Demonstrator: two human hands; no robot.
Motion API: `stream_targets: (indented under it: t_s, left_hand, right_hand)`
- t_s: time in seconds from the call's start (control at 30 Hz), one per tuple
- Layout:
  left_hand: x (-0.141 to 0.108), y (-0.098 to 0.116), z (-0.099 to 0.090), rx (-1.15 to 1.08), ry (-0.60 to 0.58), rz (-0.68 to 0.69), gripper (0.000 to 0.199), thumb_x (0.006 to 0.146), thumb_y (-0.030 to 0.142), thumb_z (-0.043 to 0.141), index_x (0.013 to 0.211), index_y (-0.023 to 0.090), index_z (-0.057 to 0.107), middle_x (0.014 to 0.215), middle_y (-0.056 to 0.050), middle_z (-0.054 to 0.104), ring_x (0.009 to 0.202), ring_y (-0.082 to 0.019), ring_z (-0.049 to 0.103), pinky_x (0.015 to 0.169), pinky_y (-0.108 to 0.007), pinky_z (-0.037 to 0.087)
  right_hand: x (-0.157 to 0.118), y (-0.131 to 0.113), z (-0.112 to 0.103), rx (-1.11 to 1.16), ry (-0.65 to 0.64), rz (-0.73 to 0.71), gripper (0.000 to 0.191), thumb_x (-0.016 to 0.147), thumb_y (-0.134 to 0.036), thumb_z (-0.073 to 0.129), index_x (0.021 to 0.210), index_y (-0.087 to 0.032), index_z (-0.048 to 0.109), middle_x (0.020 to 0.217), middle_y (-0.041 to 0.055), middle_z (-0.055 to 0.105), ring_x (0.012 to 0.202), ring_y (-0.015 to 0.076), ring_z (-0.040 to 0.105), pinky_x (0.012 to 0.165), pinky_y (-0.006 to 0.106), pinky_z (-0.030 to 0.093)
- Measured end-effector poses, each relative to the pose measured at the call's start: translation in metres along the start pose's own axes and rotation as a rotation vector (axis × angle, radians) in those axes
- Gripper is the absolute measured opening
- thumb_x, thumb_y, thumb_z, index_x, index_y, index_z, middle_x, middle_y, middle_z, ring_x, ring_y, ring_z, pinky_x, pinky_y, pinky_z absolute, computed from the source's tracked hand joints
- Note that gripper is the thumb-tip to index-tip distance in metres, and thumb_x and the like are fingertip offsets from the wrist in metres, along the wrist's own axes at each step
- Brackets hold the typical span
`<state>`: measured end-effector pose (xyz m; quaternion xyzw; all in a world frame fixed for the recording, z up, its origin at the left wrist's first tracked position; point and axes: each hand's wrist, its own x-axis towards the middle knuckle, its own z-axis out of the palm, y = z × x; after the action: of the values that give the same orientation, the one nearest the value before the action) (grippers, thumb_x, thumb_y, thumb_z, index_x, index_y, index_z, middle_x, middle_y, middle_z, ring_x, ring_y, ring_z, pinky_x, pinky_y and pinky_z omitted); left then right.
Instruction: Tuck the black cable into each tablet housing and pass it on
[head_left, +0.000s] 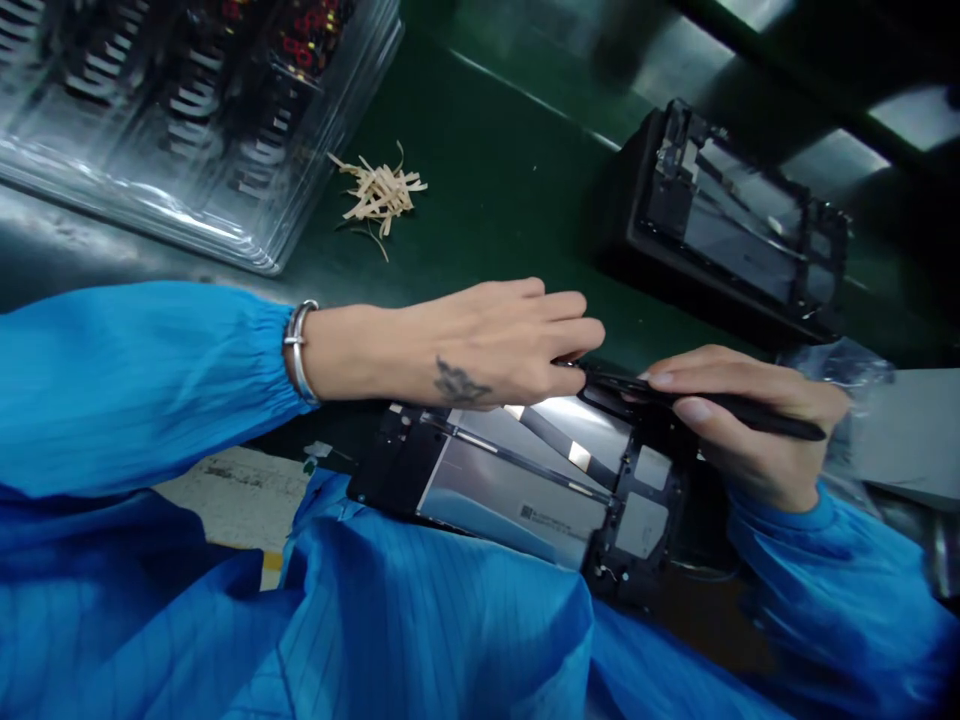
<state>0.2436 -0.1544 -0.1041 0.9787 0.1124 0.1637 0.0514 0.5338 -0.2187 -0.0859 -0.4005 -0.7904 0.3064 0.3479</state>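
An opened phone-like device (517, 480) lies tilted near my lap, its silver inner plate and dark flex strip showing. Above its upper edge is my left hand (517, 345), back up, with fingers curled down; whatever its fingertips hold is too small and dark to name. My right hand (757, 410) pinches a slim black tool (772, 418) between thumb and fingers. The tool's front end reaches toward the left fingertips, over the device's upper right part, where dark parts blend together.
At the upper left sit clear plastic trays (247, 210) holding dark parts. Thin cream strips (382, 195) lie in a pile on the green table (495, 170). Another opened device (742, 220) rests on a black block (637, 240). Clear plastic film and a pale box (911, 425) are at the right.
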Motion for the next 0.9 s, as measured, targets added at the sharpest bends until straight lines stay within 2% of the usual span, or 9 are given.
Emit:
stream_targets:
  t_s: [0.1,0.2,0.27,0.33,0.4,0.47,0.53,0.73,0.9]
  left_hand:
    - [-0.002,0.003,0.0,0.112,0.005,0.072,0.03,0.106,0.013,0.041,0.111,0.021,0.07,0.109,-0.011,0.067,0.101,-0.024,0.06,0.073,-0.037,0.04]
    - [-0.002,0.004,-0.001,0.161,0.014,0.096,0.035,0.107,0.012,0.037,0.117,0.021,0.07,0.108,-0.011,0.067,0.1,-0.023,0.061,0.071,-0.037,0.04]
    - [-0.002,0.004,-0.001,0.181,0.017,0.1,0.034,0.108,0.013,0.039,0.121,0.023,0.069,0.109,-0.01,0.068,0.101,-0.022,0.061,0.072,-0.036,0.041]
    - [-0.002,0.004,0.0,0.207,0.024,0.1,0.034,0.109,0.015,0.04,0.127,0.025,0.066,0.111,-0.009,0.068,0.103,-0.021,0.06,0.073,-0.035,0.041]
    - [-0.002,0.004,0.001,0.23,0.041,0.105,0.034,0.109,0.016,0.041,0.131,0.026,0.064,0.111,-0.009,0.068,0.102,-0.02,0.061,0.073,-0.035,0.041]
    - [-0.002,0.004,0.001,0.239,0.06,0.115,0.035,0.109,0.015,0.04,0.131,0.025,0.065,0.11,-0.009,0.068,0.1,-0.02,0.061,0.073,-0.034,0.04]
    - [-0.002,0.004,0.001,0.241,0.07,0.122,0.035,0.109,0.014,0.038,0.129,0.024,0.066,0.108,-0.009,0.068,0.097,-0.02,0.061,0.072,-0.034,0.039]
    - [-0.002,0.002,0.002,0.233,0.056,0.119,0.035,0.111,0.016,0.037,0.127,0.025,0.066,0.108,-0.008,0.068,0.097,-0.02,0.059,0.07,-0.034,0.037]
    - [-0.002,0.001,0.004,0.214,0.111,0.141,0.035,0.11,0.015,0.035,0.122,0.021,0.068,0.106,-0.009,0.067,0.093,-0.02,0.058,0.07,-0.034,0.035]
  right_hand:
    - [0.002,0.001,-0.019,0.07,-0.078,0.119,0.019,0.095,-0.024,0.075,0.111,-0.031,0.084,0.102,0.0062,0.08,0.087,0.0166,0.077,0.075,0.028,0.063]
    - [0.007,0.001,-0.037,0.299,0.028,0.288,0.022,0.09,-0.047,0.08,0.101,-0.028,0.086,0.095,0.0091,0.08,0.072,0.0197,0.079,0.066,0.029,0.067]
    - [0.012,-0.001,-0.036,0.386,0.101,0.376,0.029,0.081,-0.049,0.087,0.101,-0.028,0.086,0.091,0.0088,0.081,0.073,0.0214,0.08,0.068,0.027,0.069]
    - [0.019,-0.005,-0.024,0.378,0.126,0.424,0.03,0.078,-0.04,0.092,0.104,-0.027,0.085,0.091,0.0078,0.082,0.079,0.0217,0.081,0.074,0.026,0.069]
    - [0.024,-0.009,-0.005,0.317,0.175,0.418,0.023,0.08,-0.032,0.091,0.102,-0.026,0.085,0.092,0.0061,0.081,0.079,0.0201,0.08,0.076,0.027,0.069]
    - [0.026,-0.013,0.012,0.193,0.23,0.375,0.014,0.087,-0.033,0.085,0.098,-0.024,0.085,0.092,0.0046,0.08,0.078,0.0168,0.079,0.075,0.024,0.067]
    - [0.025,-0.015,0.022,0.036,0.232,0.333,0.016,0.093,-0.036,0.079,0.095,-0.022,0.084,0.093,0.0041,0.079,0.08,0.0145,0.078,0.073,0.021,0.064]
    - [0.019,-0.02,0.025,-0.107,0.157,0.283,0.017,0.098,-0.037,0.073,0.094,-0.022,0.08,0.09,0.0017,0.076,0.078,0.013,0.074,0.066,0.022,0.059]
    - [0.02,-0.023,0.026,-0.214,0.138,0.214,0.01,0.098,-0.03,0.071,0.094,-0.027,0.079,0.092,-0.0002,0.077,0.08,0.0153,0.071,0.059,0.026,0.05]
